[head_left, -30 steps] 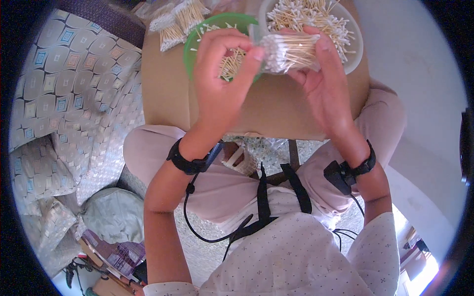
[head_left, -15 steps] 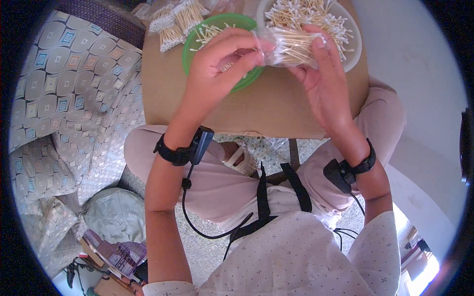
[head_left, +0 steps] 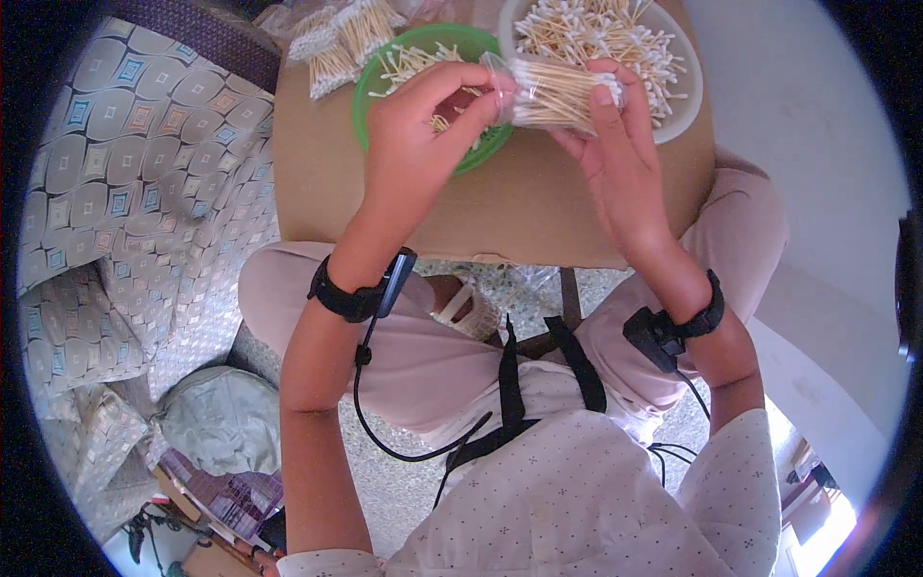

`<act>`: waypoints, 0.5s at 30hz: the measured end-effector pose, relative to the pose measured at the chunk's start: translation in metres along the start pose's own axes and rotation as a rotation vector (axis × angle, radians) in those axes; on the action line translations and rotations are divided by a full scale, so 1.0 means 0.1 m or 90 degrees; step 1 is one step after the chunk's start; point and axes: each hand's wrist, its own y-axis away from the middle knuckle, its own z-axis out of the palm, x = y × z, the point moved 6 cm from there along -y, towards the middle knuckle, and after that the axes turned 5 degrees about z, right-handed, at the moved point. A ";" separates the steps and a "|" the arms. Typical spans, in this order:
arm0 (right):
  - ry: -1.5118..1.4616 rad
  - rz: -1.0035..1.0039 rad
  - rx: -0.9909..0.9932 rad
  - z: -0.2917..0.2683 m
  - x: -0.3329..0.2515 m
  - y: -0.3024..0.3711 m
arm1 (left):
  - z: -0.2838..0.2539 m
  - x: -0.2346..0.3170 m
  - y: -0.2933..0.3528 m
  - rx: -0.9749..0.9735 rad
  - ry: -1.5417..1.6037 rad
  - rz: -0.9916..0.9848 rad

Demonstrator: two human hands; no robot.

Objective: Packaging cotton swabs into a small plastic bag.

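A clear plastic bag of cotton swabs [head_left: 556, 94] is held sideways between my hands, above the far part of the brown table. My left hand [head_left: 431, 120] pinches the gathered plastic at the bag's left end. Around the right end, my right hand [head_left: 620, 144] grips the bag with its thumb across the near face. Behind my left hand stands a green bowl [head_left: 361, 108] with loose cotton swabs [head_left: 415, 62] in it, partly hidden by the hand. Farther right, a white bowl [head_left: 694, 91] is heaped with loose cotton swabs [head_left: 586, 34].
Several filled swab bags [head_left: 341, 43] lie at the table's far left. The brown tabletop [head_left: 538, 212] ends just before my crossed legs. Patterned fabric [head_left: 144, 163] covers what stands at the left; a pale wall [head_left: 808, 192] rises at the right. Cables run from both wrist straps.
The bag has tilted slightly and come a little nearer, its swabs lying straighter. My right hand has shifted slightly left and down; my left hand keeps its pinch.
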 end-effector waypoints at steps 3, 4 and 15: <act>0.011 -0.015 -0.002 0.02 -0.02 0.01 | 0.00 -0.03 0.01 0.023 0.020 -0.016; 0.015 -0.012 0.002 0.02 -0.02 0.01 | 0.00 -0.03 0.01 0.023 0.019 -0.016; -0.003 -0.002 -0.004 0.00 0.01 -0.01 | 0.04 -0.02 0.02 0.020 0.077 -0.019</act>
